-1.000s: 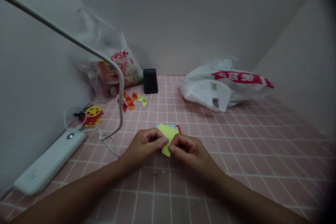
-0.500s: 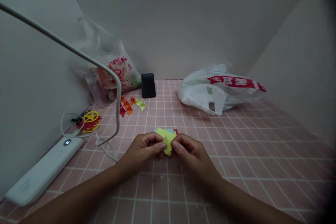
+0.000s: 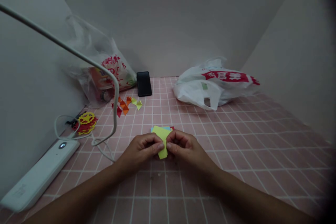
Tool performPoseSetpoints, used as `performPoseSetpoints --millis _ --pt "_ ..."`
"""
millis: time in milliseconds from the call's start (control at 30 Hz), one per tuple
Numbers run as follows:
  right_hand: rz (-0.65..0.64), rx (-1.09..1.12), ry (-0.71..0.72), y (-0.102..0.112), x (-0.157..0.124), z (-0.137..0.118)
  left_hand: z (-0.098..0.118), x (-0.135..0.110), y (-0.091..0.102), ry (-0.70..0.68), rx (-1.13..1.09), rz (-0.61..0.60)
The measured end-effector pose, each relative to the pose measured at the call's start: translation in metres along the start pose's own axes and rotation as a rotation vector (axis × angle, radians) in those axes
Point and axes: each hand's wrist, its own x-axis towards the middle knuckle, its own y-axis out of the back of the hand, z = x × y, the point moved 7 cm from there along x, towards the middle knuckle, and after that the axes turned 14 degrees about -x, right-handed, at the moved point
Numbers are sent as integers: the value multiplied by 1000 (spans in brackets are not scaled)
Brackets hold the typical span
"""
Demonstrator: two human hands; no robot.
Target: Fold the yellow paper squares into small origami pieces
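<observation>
A piece of yellow paper (image 3: 162, 134) is pinched between both my hands, low over the tiled surface. My left hand (image 3: 143, 149) grips its left edge with thumb and fingers. On the opposite edge, my right hand (image 3: 185, 147) holds it in a similar pinch. Behind the yellow paper show parts of a light blue paper (image 3: 153, 129) and a red paper (image 3: 172, 128); most of each is covered. Farther off to the left lie several small folded paper pieces, among them orange ones (image 3: 124, 106), a red one (image 3: 119, 110) and yellow ones (image 3: 138, 104).
A black phone (image 3: 144, 84) leans near the back wall between a printed plastic bag (image 3: 115, 66) and a white plastic bag (image 3: 194, 89). At left are a white power bank (image 3: 39, 175), a bent white cable (image 3: 114, 112) and red and yellow cut-out shapes (image 3: 86, 121).
The yellow paper lies flatter and shows a longer strip below my fingers, where a crease stood before. Both hands keep their pinch. The whole view has shifted slightly.
</observation>
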Motion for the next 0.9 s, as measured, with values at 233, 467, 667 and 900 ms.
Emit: performPoseSetpoints --millis 233,467,667,900 --pt "-29 -20 6 1 2 1 0 1 0 -11 65 -30" --pt "-98 122 -66 -4 1 15 -5 2 -1 46 -62 -92" --pt "-93 45 -35 -3 2 8 -9 1 0 52 -59 -95" --pt "14 -159 34 1 -1 -1 -13 2 1 93 -105 -34"
